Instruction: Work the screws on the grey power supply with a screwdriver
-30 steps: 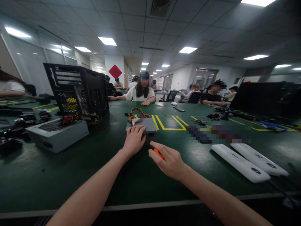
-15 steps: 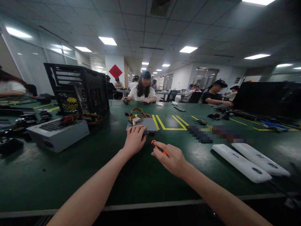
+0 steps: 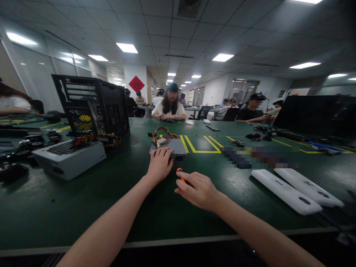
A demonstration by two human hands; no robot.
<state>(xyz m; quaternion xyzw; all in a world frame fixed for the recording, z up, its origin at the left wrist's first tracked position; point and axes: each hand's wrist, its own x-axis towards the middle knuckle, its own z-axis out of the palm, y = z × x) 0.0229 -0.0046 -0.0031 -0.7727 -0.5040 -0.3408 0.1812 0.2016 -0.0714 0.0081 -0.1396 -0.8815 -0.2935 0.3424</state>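
A small grey power supply (image 3: 180,146) lies on the green table straight ahead, a bundle of coloured wires (image 3: 164,134) at its far side. Over its near left edge rests my left hand (image 3: 159,165), fingers bent across the top and thumb down by the near face. My right hand (image 3: 198,191) is closed around an orange and black screwdriver (image 3: 179,170), just in front of the power supply's near right corner. Only part of the handle shows; I cannot make out the shaft or whether it touches the case.
At left stand a black computer case (image 3: 91,107) and a larger grey power supply (image 3: 69,159). Two white oblong devices (image 3: 286,191) lie at right, near a pixelated dark object (image 3: 236,157) and a black monitor (image 3: 317,116). A person (image 3: 169,107) sits opposite.
My right hand has shifted slightly left and down with the screwdriver, whose handle now shows less. My left hand stays on the power supply. The person opposite has drawn their hands together.
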